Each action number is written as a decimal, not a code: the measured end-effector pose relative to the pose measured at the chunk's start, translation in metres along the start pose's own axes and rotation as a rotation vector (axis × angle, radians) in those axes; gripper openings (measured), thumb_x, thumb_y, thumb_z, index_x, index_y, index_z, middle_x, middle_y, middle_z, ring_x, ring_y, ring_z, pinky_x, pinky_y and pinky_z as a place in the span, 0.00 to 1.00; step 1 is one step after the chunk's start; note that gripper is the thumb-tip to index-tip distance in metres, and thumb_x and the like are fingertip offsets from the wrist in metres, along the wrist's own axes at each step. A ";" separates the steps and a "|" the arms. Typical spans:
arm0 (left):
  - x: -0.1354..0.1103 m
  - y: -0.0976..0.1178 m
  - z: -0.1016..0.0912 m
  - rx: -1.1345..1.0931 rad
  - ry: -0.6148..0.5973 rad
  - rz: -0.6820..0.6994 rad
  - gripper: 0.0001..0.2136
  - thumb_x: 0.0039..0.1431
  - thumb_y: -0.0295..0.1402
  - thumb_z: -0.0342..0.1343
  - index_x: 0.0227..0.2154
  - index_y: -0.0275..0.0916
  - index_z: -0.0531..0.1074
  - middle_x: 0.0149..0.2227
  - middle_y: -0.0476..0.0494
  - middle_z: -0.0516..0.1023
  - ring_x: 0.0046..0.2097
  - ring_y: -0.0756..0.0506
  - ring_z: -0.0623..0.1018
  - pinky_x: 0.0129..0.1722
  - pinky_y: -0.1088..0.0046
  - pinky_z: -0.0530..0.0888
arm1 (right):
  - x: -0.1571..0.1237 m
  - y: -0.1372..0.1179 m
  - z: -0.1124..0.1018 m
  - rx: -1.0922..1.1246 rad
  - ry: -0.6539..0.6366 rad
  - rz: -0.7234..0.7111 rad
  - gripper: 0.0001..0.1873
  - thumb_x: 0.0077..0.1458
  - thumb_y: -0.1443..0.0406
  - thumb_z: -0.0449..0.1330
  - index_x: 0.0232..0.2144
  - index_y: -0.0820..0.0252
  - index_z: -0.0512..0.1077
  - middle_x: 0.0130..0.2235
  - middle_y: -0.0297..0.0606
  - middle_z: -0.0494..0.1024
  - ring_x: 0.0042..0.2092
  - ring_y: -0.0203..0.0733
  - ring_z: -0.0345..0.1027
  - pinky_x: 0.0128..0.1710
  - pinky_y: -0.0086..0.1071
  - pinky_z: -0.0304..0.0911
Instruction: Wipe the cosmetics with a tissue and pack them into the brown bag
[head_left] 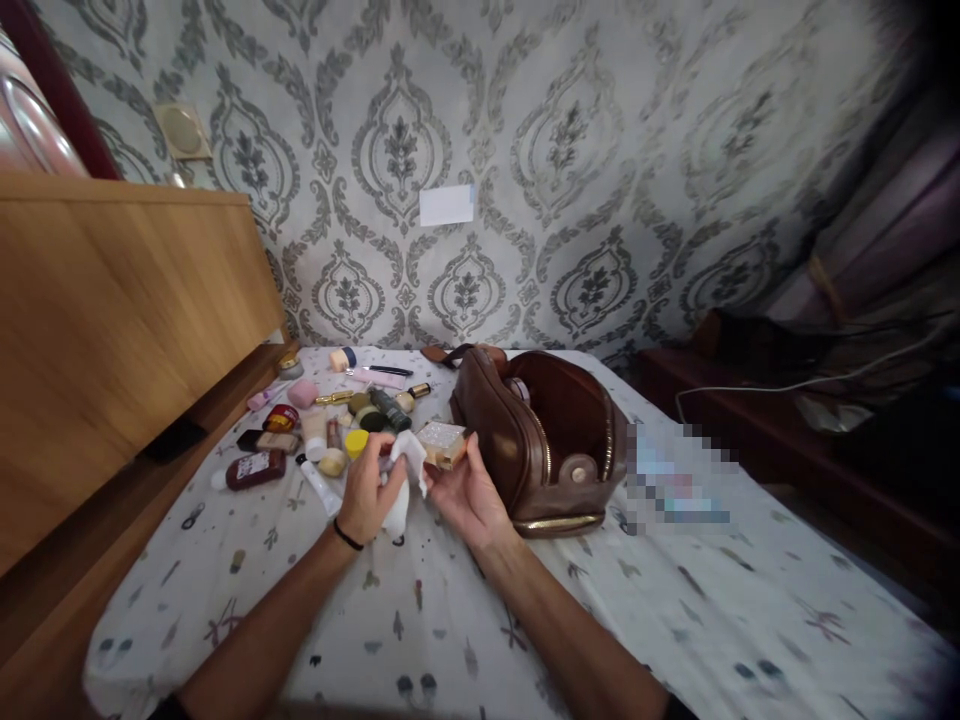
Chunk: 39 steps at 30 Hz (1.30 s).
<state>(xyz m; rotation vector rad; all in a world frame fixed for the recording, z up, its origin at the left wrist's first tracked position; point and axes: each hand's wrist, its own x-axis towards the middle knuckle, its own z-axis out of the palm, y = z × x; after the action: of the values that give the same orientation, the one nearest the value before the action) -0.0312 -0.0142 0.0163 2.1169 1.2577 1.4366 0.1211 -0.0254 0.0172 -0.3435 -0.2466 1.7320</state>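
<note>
My left hand [367, 492] is closed around a crumpled white wipe [408, 452], part of which hangs below the fingers. In my right hand [472, 500] is a small gold box with a glittery top [441, 438], gripped by its edges between thumb and fingers. The wipe is right beside the box; whether they touch I cannot tell. Just right of my right hand stands a brown leather bag [499, 440], its zipped top gaping. Near my left hand lie a yellow-lidded jar [356, 443], a white tube [319, 487] and a dark red bottle [255, 469].
Several more cosmetics, among them a pink sponge [302, 393] and a dark green tube [389, 408], crowd the patterned sheet [435, 620] at the back left. A wooden cabinet [127, 340] borders the left side. A blurred-out patch [679, 475] is right of the bag.
</note>
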 end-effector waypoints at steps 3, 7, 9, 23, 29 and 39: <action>0.001 -0.003 0.000 -0.040 -0.005 -0.046 0.06 0.60 0.32 0.51 0.40 0.40 0.65 0.36 0.47 0.74 0.37 0.47 0.75 0.35 0.72 0.71 | -0.001 0.001 -0.002 -0.015 -0.011 -0.012 0.13 0.54 0.55 0.66 0.38 0.54 0.75 0.43 0.35 0.81 0.46 0.41 0.74 0.48 0.39 0.71; 0.002 -0.006 0.001 -0.128 -0.013 -0.099 0.06 0.62 0.34 0.52 0.41 0.40 0.66 0.37 0.46 0.75 0.39 0.47 0.75 0.37 0.72 0.71 | -0.003 0.001 -0.004 -0.025 -0.015 -0.024 0.12 0.52 0.58 0.68 0.38 0.56 0.75 0.44 0.36 0.80 0.48 0.43 0.73 0.50 0.42 0.71; 0.002 -0.006 0.001 -0.171 -0.009 -0.134 0.06 0.62 0.35 0.52 0.40 0.40 0.66 0.37 0.46 0.75 0.39 0.47 0.75 0.37 0.72 0.71 | -0.003 0.001 -0.005 -0.031 -0.012 -0.027 0.12 0.52 0.59 0.68 0.38 0.57 0.76 0.44 0.37 0.80 0.48 0.43 0.73 0.51 0.42 0.71; -0.009 0.014 0.004 -0.324 -0.107 -0.114 0.06 0.61 0.35 0.54 0.39 0.41 0.65 0.35 0.48 0.72 0.35 0.48 0.73 0.33 0.75 0.70 | 0.002 0.004 -0.010 -0.191 0.019 -0.103 0.17 0.43 0.61 0.73 0.35 0.58 0.73 0.33 0.30 0.81 0.33 0.35 0.74 0.35 0.28 0.71; -0.007 0.012 0.004 -0.280 -0.092 -0.073 0.09 0.57 0.34 0.58 0.39 0.40 0.66 0.34 0.50 0.71 0.35 0.49 0.71 0.35 0.75 0.68 | 0.003 0.009 -0.007 -0.252 0.087 -0.278 0.26 0.38 0.66 0.74 0.42 0.50 0.71 0.34 0.24 0.79 0.35 0.32 0.73 0.37 0.24 0.69; 0.003 0.006 0.001 -0.419 0.031 -0.211 0.10 0.58 0.37 0.57 0.39 0.40 0.66 0.36 0.48 0.72 0.38 0.48 0.73 0.38 0.74 0.69 | -0.006 0.008 0.001 -0.352 -0.031 -0.244 0.35 0.39 0.68 0.70 0.52 0.42 0.68 0.49 0.29 0.74 0.48 0.39 0.71 0.49 0.35 0.68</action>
<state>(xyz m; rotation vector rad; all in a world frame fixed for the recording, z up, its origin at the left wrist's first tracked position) -0.0267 -0.0151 0.0211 1.6433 1.0419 1.4892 0.1141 -0.0330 0.0157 -0.5207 -0.5953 1.4510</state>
